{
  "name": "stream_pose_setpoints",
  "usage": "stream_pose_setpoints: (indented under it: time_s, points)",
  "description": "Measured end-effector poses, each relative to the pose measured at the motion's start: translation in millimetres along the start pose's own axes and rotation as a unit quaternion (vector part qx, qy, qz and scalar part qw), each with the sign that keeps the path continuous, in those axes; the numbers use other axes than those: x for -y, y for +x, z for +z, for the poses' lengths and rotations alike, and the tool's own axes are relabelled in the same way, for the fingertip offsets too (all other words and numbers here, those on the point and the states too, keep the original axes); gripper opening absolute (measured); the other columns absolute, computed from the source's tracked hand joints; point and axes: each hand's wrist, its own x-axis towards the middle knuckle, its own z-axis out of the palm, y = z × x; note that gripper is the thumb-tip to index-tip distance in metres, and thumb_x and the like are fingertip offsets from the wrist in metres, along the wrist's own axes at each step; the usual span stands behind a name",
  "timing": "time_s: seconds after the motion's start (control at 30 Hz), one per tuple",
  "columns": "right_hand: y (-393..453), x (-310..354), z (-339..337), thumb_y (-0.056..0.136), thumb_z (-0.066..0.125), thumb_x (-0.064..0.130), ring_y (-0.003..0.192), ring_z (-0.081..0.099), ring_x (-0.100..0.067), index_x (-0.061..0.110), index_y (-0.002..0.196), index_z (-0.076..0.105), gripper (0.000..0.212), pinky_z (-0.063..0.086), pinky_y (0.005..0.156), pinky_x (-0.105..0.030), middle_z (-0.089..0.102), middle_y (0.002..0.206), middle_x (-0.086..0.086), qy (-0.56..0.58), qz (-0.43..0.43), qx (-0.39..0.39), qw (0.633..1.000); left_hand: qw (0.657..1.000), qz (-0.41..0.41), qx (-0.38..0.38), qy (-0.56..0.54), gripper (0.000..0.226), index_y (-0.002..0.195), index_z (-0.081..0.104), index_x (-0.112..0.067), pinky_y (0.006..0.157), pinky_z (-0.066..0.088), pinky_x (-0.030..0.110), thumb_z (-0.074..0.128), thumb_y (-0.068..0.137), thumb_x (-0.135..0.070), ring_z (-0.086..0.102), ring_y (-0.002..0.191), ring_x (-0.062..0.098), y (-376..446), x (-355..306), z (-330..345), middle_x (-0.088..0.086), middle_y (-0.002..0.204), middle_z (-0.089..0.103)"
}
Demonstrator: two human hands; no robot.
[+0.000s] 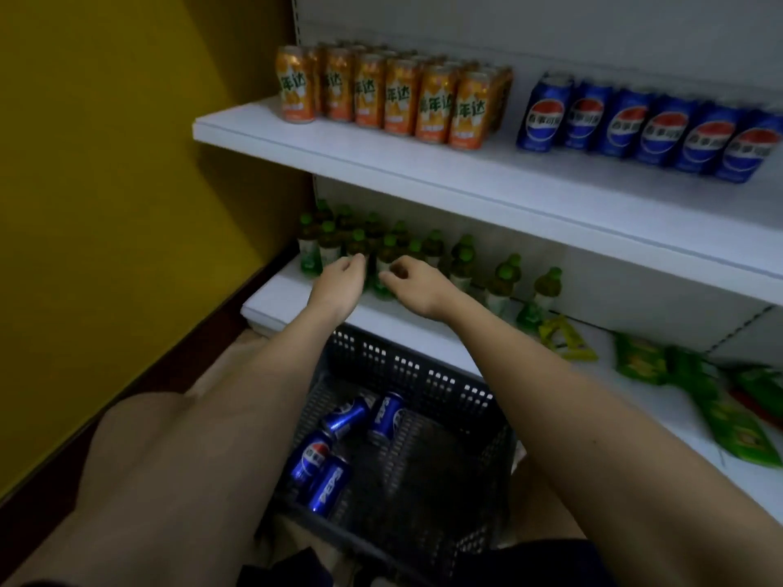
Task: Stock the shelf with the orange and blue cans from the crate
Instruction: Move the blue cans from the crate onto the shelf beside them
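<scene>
Four blue metal cans (339,446) lie on their sides in the dark perforated plastic crate (428,374) on the floor. Above, the white upper shelf (381,158) carries a block of upright orange cans (390,97) on the left and a row of upright blue cans (652,127) on the right. Both arms reach over the crate. The left hand (339,283) and right hand (417,286) hang near green-capped bottles (381,247) on the lower shelf (288,298), fingers loosely curled, holding nothing.

Orange cans (383,95) and blue cans (648,127) stood upright along the shelf (339,150) front edge; four blue ones (345,417) (on their sides) lay in the crate (423,370).
</scene>
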Motion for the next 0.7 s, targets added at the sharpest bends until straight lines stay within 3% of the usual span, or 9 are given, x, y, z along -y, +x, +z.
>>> stream_pose_setpoints:
  time_s: [0.1, 0.2, 0.37, 0.43, 0.5, 0.57, 0.7]
  points:
    - [8.5, -22.1, 48.7, 0.101, 0.045, 0.044, 0.119, 0.054, -0.029, 0.008, 0.139, 0.048, 0.053, 0.039, 0.087, -0.029, 0.054, 0.139, -0.013, 0.021, 0.042, 0.045, 0.998, 0.999, -0.049, 0.004, 0.021, 0.038, 0.120, 0.058, -0.016, 0.092, 0.038, 0.036, 0.032, 0.103, -0.039, 0.051, 0.110, 0.025, 3.5, 39.9, 10.0, 0.003, 0.113, 0.056]
    - [13.0, -49.7, 98.3, 0.099, 0.049, 0.042, 0.117, 0.055, -0.029, 0.008, 0.132, 0.054, 0.048, 0.039, 0.086, -0.029, 0.058, 0.134, -0.014, 0.049, 0.087, 0.078, 0.992, 0.995, -0.089, 0.029, 0.031, 0.032, 0.102, 0.058, -0.012, 0.084, 0.034, 0.029, 0.034, 0.104, -0.033, 0.048, 0.096, 0.019, 7.8, 86.1, 22.6, 0.001, 0.098, 0.055]
    - [10.9, -102.2, 190.0, 0.098, 0.053, 0.036, 0.103, 0.061, -0.028, 0.005, 0.110, 0.064, 0.035, 0.038, 0.080, -0.027, 0.065, 0.110, -0.016, 0.103, 0.192, 0.150, 0.964, 0.977, -0.210, 0.042, 0.021, 0.047, 0.112, 0.067, -0.001, 0.102, 0.043, 0.042, 0.038, 0.099, -0.035, 0.058, 0.113, 0.034, 10.1, 176.7, 43.7, 0.021, 0.121, 0.064]
    - [4.9, -118.3, 226.7, 0.099, 0.053, 0.028, 0.104, 0.059, -0.025, 0.003, 0.113, 0.065, 0.031, 0.038, 0.079, -0.025, 0.062, 0.105, -0.013, 0.127, 0.227, 0.175, 0.950, 0.962, -0.268, 0.058, 0.009, 0.053, 0.118, 0.066, 0.000, 0.102, 0.045, 0.044, 0.044, 0.095, -0.042, 0.060, 0.115, 0.036, 6.5, 214.9, 50.0, 0.023, 0.125, 0.063]
    - [0.3, -131.7, 260.8, 0.100, 0.053, 0.023, 0.112, 0.057, -0.025, 0.001, 0.124, 0.061, 0.034, 0.041, 0.088, -0.029, 0.061, 0.113, -0.008, 0.147, 0.258, 0.198, 0.934, 0.947, -0.313, 0.072, 0.008, 0.057, 0.119, 0.064, 0.001, 0.099, 0.048, 0.047, 0.046, 0.087, -0.043, 0.062, 0.112, 0.037, 1.1, 247.0, 55.5, 0.024, 0.125, 0.063]
    - [-5.5, -141.3, 294.2, 0.099, 0.054, 0.025, 0.118, 0.057, -0.029, -0.001, 0.128, 0.058, 0.039, 0.043, 0.093, -0.029, 0.061, 0.127, -0.013, 0.169, 0.292, 0.216, 0.916, 0.933, -0.348, 0.089, 0.035, 0.051, 0.124, 0.060, 0.003, 0.101, 0.045, 0.044, 0.046, 0.093, -0.035, 0.057, 0.118, 0.038, -4.4, 276.0, 60.8, 0.025, 0.130, 0.058]
    - [-8.8, -163.3, 375.7, 0.084, 0.067, 0.041, 0.114, 0.063, -0.033, 0.002, 0.126, 0.062, 0.058, 0.050, 0.099, -0.042, 0.063, 0.127, -0.019, 0.232, 0.374, 0.185, 0.879, 0.894, -0.432, 0.093, 0.071, 0.053, 0.135, 0.052, 0.003, 0.106, 0.042, 0.039, 0.050, 0.098, -0.035, 0.053, 0.125, 0.036, -13.4, 329.8, 74.6, 0.025, 0.138, 0.053]
